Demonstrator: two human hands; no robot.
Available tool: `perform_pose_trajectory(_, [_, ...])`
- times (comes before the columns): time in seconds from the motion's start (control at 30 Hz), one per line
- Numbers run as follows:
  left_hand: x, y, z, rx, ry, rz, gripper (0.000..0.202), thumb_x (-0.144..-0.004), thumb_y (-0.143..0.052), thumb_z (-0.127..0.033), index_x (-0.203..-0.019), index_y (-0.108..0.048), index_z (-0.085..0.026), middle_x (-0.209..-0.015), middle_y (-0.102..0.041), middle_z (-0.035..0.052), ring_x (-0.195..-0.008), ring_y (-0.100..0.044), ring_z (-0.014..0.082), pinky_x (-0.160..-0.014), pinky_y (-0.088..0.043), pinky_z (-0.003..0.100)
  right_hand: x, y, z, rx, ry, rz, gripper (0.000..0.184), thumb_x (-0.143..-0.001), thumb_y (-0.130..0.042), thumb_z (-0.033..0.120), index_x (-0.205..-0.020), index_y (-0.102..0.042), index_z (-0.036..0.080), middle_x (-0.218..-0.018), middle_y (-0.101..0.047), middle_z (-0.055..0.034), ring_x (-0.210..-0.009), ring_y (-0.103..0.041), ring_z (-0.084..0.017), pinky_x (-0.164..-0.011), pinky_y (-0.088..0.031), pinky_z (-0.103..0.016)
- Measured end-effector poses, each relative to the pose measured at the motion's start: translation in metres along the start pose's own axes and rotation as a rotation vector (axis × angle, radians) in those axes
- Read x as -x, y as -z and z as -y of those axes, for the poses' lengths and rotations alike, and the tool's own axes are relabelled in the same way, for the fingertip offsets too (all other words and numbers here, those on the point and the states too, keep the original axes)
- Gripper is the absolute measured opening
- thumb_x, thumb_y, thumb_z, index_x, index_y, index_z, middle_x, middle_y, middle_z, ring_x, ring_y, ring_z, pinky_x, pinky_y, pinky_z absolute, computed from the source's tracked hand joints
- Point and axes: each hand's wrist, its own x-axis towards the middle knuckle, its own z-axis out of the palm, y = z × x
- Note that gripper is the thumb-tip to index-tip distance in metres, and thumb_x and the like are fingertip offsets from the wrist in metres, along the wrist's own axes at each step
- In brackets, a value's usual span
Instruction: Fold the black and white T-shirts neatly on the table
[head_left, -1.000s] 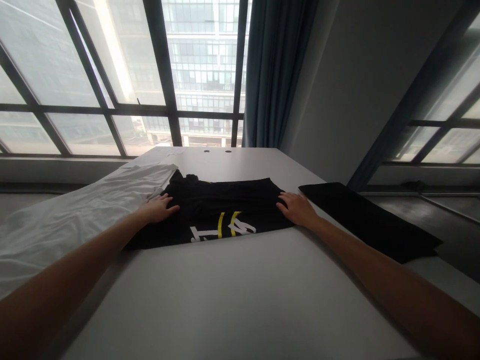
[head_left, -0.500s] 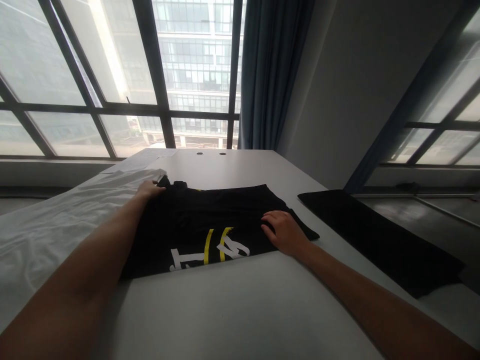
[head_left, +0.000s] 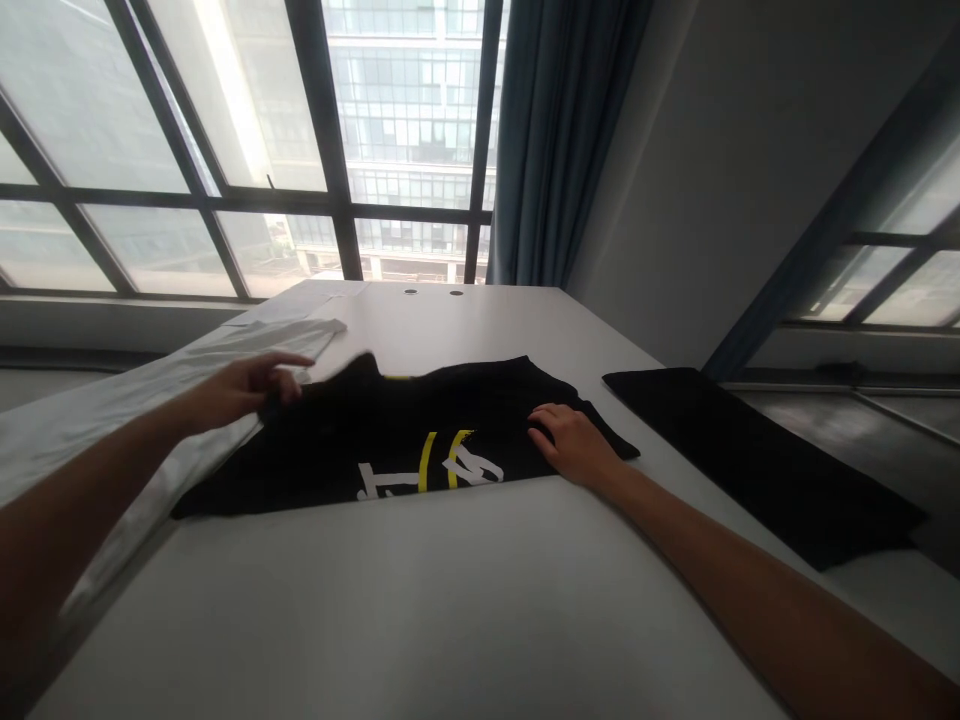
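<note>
A black T-shirt [head_left: 450, 400] with white lettering and yellow stripes lies folded across the white table. At its left side, my left hand [head_left: 251, 390] pinches the dark cloth between thumb and curled fingers, the index finger stretched out. The cloth under that hand is slightly raised, and its left corner spreads toward the table's left side. My right hand [head_left: 574, 440] rests on the right part of the T-shirt, fingers lying loosely on the fabric, gripping nothing.
White cloth [head_left: 202, 365] covers the left side of the table [head_left: 450, 590]. A separate black cloth [head_left: 750, 450] lies along the right edge. Beyond the far edge are windows and a blue curtain [head_left: 566, 150]; a wall stands at the right.
My left hand has moved left and toward me from the T-shirt's upper left corner, and the left part of the cloth now spreads further left. My right hand stays on the fabric.
</note>
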Motion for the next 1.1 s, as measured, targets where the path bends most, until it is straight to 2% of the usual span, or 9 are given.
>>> perform_pose_trajectory(0.13, [0.039, -0.006, -0.003, -0.181, 0.045, 0.152, 0.048, -0.082, -0.061, -0.049, -0.12, -0.069, -0.021, -0.084, -0.07, 0.0034, -0.085, -0.066, 0.023, -0.087, -0.052, 0.037, 0.0, -0.002, -0.003, -0.005, 0.022, -0.02, 0.028, -0.099, -0.051, 0.028, -0.116, -0.07, 0.017, -0.126, -0.069, -0.0127, -0.116, -0.064, -0.029, -0.102, -0.049, -0.045])
perform_pose_trajectory(0.23, [0.041, -0.018, -0.023, -0.303, 0.071, 0.164, 0.054, -0.084, -0.054, -0.058, -0.118, -0.072, -0.021, -0.096, -0.073, 0.0067, -0.088, -0.066, 0.0248, -0.084, -0.053, 0.036, -0.001, -0.003, -0.005, -0.01, 0.024, -0.015, 0.029, -0.1, -0.05, 0.029, -0.118, -0.07, 0.018, -0.127, -0.069, -0.0126, -0.116, -0.064, -0.029, -0.102, -0.05, -0.045])
perform_pose_trajectory(0.37, [0.038, -0.037, -0.043, -0.368, -0.003, 0.192, 0.063, -0.082, -0.059, -0.068, -0.124, -0.071, -0.024, -0.121, -0.069, 0.0087, -0.108, -0.065, 0.0287, -0.097, -0.051, 0.037, 0.0, -0.003, -0.005, 0.001, -0.003, 0.011, 0.032, -0.1, -0.048, 0.029, -0.121, -0.069, 0.016, -0.131, -0.066, -0.0143, -0.12, -0.063, -0.03, -0.103, -0.05, -0.045])
perform_pose_trajectory(0.43, [0.038, -0.045, -0.039, -0.442, 0.04, 0.155, 0.063, -0.082, -0.058, -0.067, -0.126, -0.071, -0.024, -0.129, -0.065, 0.01, -0.116, -0.063, 0.0317, -0.101, -0.05, 0.04, 0.001, -0.003, -0.004, 0.013, -0.011, 0.019, 0.032, -0.1, -0.048, 0.029, -0.121, -0.069, 0.016, -0.132, -0.066, -0.0141, -0.121, -0.062, -0.029, -0.102, -0.05, -0.043])
perform_pose_trajectory(0.63, [0.035, -0.051, -0.008, -0.742, 0.375, -0.006, 0.065, -0.092, -0.047, -0.055, -0.138, -0.064, -0.012, -0.141, -0.058, 0.0209, -0.126, -0.057, 0.0415, -0.1, -0.048, 0.049, -0.007, 0.011, 0.001, 0.107, -0.042, 0.125, 0.034, -0.1, -0.049, 0.032, -0.122, -0.069, 0.016, -0.128, -0.068, -0.0139, -0.113, -0.065, -0.029, -0.095, -0.052, -0.042])
perform_pose_trajectory(0.73, [0.029, -0.052, -0.011, -0.811, 0.374, -0.075, 0.064, -0.095, -0.045, -0.051, -0.144, -0.058, -0.013, -0.142, -0.058, 0.0211, -0.129, -0.055, 0.0408, -0.1, -0.048, 0.049, -0.033, 0.017, 0.003, 0.179, -0.096, 0.215, 0.035, -0.098, -0.053, 0.036, -0.122, -0.07, 0.016, -0.124, -0.07, -0.0134, -0.105, -0.068, -0.029, -0.089, -0.054, -0.041])
perform_pose_trajectory(0.9, [0.003, -0.052, -0.022, -0.812, 0.316, -0.129, 0.066, -0.095, -0.048, -0.046, -0.155, -0.043, -0.019, -0.154, -0.05, 0.0164, -0.135, -0.051, 0.0382, -0.102, -0.046, 0.049, -0.106, 0.011, -0.001, 0.18, -0.099, 0.225, 0.035, -0.097, -0.051, 0.026, -0.126, -0.069, 0.018, -0.132, -0.068, -0.011, -0.117, -0.064, -0.028, -0.097, -0.05, -0.038])
perform_pose_trajectory(1.0, [-0.017, -0.046, -0.015, -0.752, 0.362, -0.072, 0.061, -0.094, -0.05, -0.047, -0.149, -0.053, -0.02, -0.146, -0.059, 0.0141, -0.13, -0.057, 0.0356, -0.1, -0.048, 0.044, -0.144, 0.003, -0.014, 0.178, -0.14, 0.243, 0.039, -0.096, -0.05, 0.02, -0.131, -0.068, 0.019, -0.139, -0.064, -0.0096, -0.124, -0.061, -0.028, -0.102, -0.048, -0.037])
perform_pose_trajectory(1.1, [-0.031, -0.037, 0.001, -0.712, 0.412, -0.044, 0.049, -0.089, -0.053, -0.046, -0.127, -0.071, -0.022, -0.129, -0.07, 0.0115, -0.119, -0.064, 0.0334, -0.093, -0.05, 0.038, -0.165, -0.004, -0.032, 0.17, -0.199, 0.305, 0.054, -0.089, -0.056, 0.012, -0.142, -0.061, 0.022, -0.145, -0.06, -0.0084, -0.128, -0.058, -0.027, -0.104, -0.047, -0.034])
